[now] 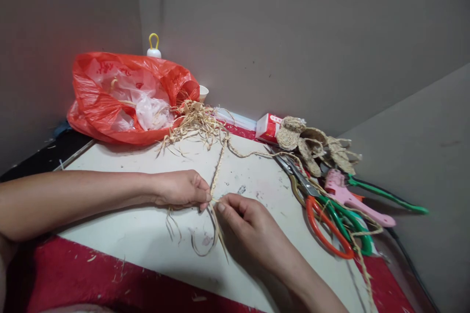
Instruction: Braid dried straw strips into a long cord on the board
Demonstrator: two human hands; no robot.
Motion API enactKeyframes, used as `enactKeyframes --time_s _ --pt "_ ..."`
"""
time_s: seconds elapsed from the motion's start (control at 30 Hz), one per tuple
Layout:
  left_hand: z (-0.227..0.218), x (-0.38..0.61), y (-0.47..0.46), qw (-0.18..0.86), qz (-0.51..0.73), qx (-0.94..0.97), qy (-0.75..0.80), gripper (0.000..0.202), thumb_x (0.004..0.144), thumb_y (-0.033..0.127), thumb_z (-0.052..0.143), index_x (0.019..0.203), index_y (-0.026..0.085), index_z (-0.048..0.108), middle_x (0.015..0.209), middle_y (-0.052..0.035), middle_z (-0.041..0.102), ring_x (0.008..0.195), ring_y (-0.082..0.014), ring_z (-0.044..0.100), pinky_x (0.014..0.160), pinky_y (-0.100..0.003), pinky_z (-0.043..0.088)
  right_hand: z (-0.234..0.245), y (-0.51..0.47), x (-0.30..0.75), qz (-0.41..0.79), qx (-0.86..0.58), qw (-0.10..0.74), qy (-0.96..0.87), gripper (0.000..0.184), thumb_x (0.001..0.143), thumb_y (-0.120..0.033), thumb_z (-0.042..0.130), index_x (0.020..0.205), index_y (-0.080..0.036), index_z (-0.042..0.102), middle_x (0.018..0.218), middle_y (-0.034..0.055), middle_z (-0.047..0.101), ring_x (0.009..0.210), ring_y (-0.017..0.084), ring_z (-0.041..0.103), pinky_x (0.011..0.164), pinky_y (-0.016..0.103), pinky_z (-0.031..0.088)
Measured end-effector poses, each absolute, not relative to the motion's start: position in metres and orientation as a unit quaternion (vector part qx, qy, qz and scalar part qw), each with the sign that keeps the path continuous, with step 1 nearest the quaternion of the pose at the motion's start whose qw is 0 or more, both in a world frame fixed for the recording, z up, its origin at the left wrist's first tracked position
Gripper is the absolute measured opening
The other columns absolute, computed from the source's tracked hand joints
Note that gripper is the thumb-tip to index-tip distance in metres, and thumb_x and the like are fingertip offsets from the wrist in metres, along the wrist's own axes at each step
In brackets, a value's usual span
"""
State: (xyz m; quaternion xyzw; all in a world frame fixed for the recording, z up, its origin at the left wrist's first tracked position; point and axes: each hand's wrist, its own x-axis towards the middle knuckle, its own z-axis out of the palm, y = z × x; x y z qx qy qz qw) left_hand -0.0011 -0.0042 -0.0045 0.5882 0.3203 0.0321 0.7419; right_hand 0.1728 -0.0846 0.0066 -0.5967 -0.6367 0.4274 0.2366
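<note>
Red plastic bag [88,129]: we see it at eleven o'clock from our hands, lying on its side, mouth toward us.
Left hand [189,188]: at nine o'clock from the braiding point, we pinch the braid's near end between thumb and fingers.
Plant-fibre braid [219,165]: it lies between our hands and the fibre heap [198,118], running from our fingertips toward twelve o'clock.
Loose strands [217,234]: they trail toward six o'clock, unwoven; we cannot count them surely.
Right hand [253,220]: at four o'clock, we grip one strand, it seems, between thumb and forefinger.
Braiding step: we judge that we are mid-plait, drawing a strand sideways; the next move calls for crossing it over snugly while the left pinch guards the tension.
Orange-handled scissors [330,227]: they lie at three o'clock, unheld.
</note>
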Motion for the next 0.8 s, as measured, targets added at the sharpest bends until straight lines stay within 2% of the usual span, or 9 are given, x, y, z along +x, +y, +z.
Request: enactKeyframes --time_s 0.1,0.2,0.3,0.53,0.8 --pt "-0.004 0.000 -0.008 0.721 0.045 0.605 0.334 0.025 0.078 0.035 0.055 0.063 0.015 0.055 0.035 0.0091 0.030 0.031 -0.0046 0.017 0.032 -0.021 0.008 0.013 -0.086 0.170 0.443 -0.608 0.252 -0.609 0.030 0.085 -0.034 0.045 0.059 -0.019 0.043 0.055 -0.0042 0.037 0.054 0.011 0.034 0.050 0.023 0.028" --pt "-0.005 0.001 -0.012 0.728 0.066 0.593 0.339 0.024 0.078 0.034 0.054 0.063 0.015 0.054 0.036 0.0090 0.030 0.031 -0.0047 0.017 0.032 -0.022 0.009 0.012 -0.091 0.160 0.447 -0.606 0.273 -0.599 0.028 0.086 -0.033 0.043 0.063 -0.019 0.048 0.056 -0.0026 0.043 0.055 0.012 0.038 0.050 0.023 0.030" --pt "-0.005 0.002 -0.018 0.747 0.097 0.562 0.343 0.024 0.077 0.034 0.056 0.062 0.015 0.053 0.038 0.0090 0.031 0.032 -0.0044 0.018 0.033 -0.021 0.011 0.005 -0.099 0.150 0.353 -0.624 0.262 -0.646 0.028 0.088 -0.032 0.041 0.065 -0.020 0.049 0.056 -0.0004 0.049 0.054 0.014 0.043 0.052 0.025 0.031" --pt "-0.003 0.002 -0.028 0.759 0.152 0.533 0.343 0.034 0.076 0.041 0.059 0.056 0.017 0.045 0.036 0.0093 0.030 0.032 -0.0040 0.018 0.034 -0.022 0.009 -0.003 -0.113 0.143 0.138 -0.631 0.157 -0.747 0.020 0.088 -0.023 0.040 0.078 -0.019 0.057 0.059 0.0047 0.062 0.049 0.016 0.052 0.050 0.027 0.024" --pt "-0.011 0.000 -0.035 0.778 0.196 0.497 0.330 0.036 0.077 0.045 0.060 0.060 0.019 0.043 0.038 0.0100 0.031 0.031 -0.0047 0.020 0.032 -0.022 0.013 -0.008 -0.115 0.139 0.011 -0.599 0.156 -0.785 0.020 0.087 -0.015 0.040 0.072 -0.019 0.053 0.054 0.0031 0.060 0.046 0.016 0.055 0.048 0.028 0.023"
